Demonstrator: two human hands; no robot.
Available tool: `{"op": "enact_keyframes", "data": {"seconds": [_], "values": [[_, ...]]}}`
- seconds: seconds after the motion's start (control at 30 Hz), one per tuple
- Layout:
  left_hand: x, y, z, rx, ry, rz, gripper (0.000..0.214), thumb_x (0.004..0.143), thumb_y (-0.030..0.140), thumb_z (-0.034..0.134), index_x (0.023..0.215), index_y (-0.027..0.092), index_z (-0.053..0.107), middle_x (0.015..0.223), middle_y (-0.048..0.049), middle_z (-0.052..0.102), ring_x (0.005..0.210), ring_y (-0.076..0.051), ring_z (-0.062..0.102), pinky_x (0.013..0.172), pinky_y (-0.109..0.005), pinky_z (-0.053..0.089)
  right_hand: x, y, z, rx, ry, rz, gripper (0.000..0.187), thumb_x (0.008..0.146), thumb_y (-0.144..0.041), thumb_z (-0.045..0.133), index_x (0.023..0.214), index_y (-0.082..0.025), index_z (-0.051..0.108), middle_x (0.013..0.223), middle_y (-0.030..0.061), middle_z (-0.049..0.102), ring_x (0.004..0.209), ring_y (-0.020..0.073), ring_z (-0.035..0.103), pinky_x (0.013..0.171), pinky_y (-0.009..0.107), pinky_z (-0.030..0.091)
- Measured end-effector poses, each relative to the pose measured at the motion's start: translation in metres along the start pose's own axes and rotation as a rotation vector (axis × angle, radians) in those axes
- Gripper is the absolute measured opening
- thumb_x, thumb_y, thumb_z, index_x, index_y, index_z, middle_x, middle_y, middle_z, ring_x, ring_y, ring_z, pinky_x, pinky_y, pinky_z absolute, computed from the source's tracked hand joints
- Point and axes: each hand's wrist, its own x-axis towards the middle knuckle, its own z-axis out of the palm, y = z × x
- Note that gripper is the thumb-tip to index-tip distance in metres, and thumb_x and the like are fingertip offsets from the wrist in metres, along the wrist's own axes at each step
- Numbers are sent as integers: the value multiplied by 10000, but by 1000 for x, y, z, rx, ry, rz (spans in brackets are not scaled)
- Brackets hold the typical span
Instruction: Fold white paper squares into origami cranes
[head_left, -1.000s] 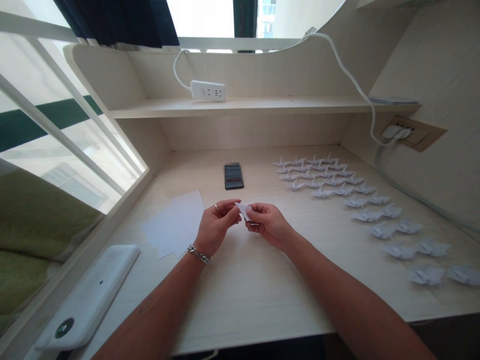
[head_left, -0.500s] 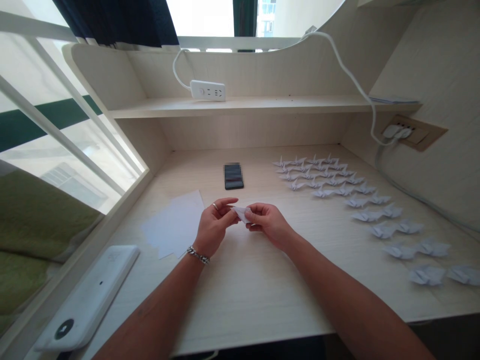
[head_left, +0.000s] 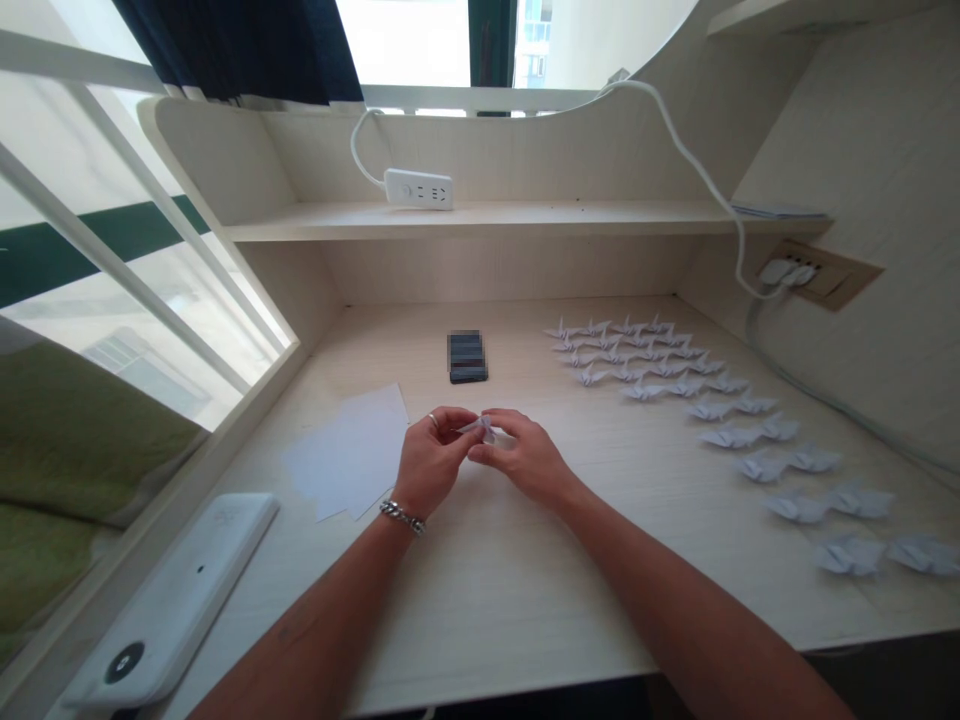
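Both of my hands meet over the middle of the wooden desk. My left hand, with a ring and a wrist chain, pinches one end of a small folded piece of white paper. My right hand pinches the other end of it with curled fingers. The paper is mostly hidden between my fingertips. A loose stack of white paper sheets lies flat just left of my left hand.
Several folded white paper cranes lie in rows across the desk's right half. A dark phone rests behind my hands. A white device sits at the near left edge. A power strip lies on the shelf, and a cable hangs down to the wall socket.
My hands have drawn closer together and lower toward the desk, folding the paper smaller between the fingertips. The view has tilted slightly.
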Motion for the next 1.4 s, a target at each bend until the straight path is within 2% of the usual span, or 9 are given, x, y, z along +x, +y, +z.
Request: {"op": "enact_keyframes", "data": {"seconds": [0.13,0.2,0.3,0.4,0.63,0.83,1.07,1.27,1.4], "values": [[0,-3,1,-16,-43,25,245,642,241,797,802,127,652,793,-41,713,763,-149,670,757,-270,531,3,6,5,134,-10,22,308,853,-433,560,984,-208,724,1142,80,668,1098,221,587,984,373,414],[0,-4,1,-20,-41,13,244,647,252,796,793,127,646,769,-37,709,733,-148,667,739,-278,535,4,9,6,225,44,103,324,840,-439,572,961,-184,730,1096,88,688,1044,226,615,943,364,442],[0,-5,1,2,-35,-5,266,649,266,795,807,132,626,735,-34,705,689,-151,665,704,-289,536,5,13,8,329,102,205,341,806,-468,602,878,-164,738,923,79,724,901,227,649,839,355,483],[0,-5,1,46,-37,-30,293,656,276,789,836,139,603,694,-32,701,652,-149,661,654,-274,520,6,11,8,427,136,277,334,761,-476,647,810,-157,730,795,61,714,752,195,639,733,335,499],[0,-5,1,182,-37,-85,327,668,336,768,883,156,600,646,-26,697,594,-143,640,582,-247,482,5,4,8,524,161,374,348,691,-477,698,811,-151,701,744,47,688,698,160,620,677,309,506],[1,-8,-1,336,-77,-113,342,670,384,744,901,154,638,599,-19,673,545,-141,607,526,-236,440,5,6,9,566,155,370,319,653,-438,727,778,-147,689,737,46,686,691,163,620,695,325,509],[1,-3,-2,486,-146,-98,270,684,426,694,699,157,686,557,-6,622,481,-115,499,468,-232,340,7,8,6,533,176,355,307,622,-428,752,726,-152,668,703,42,668,665,169,601,675,336,508],[0,1,-4,465,-182,-98,243,643,398,724,619,162,668,578,-3,622,533,-125,506,514,-242,351,7,9,3,428,116,328,221,680,-374,693,718,-159,660,662,36,653,611,162,575,613,314,471],[0,3,-3,374,-203,-99,272,662,426,714,661,159,660,606,-9,620,545,-125,514,524,-238,374,5,4,-2,263,44,237,165,743,-324,623,701,-171,670,623,13,635,581,146,540,580,287,425]]}}
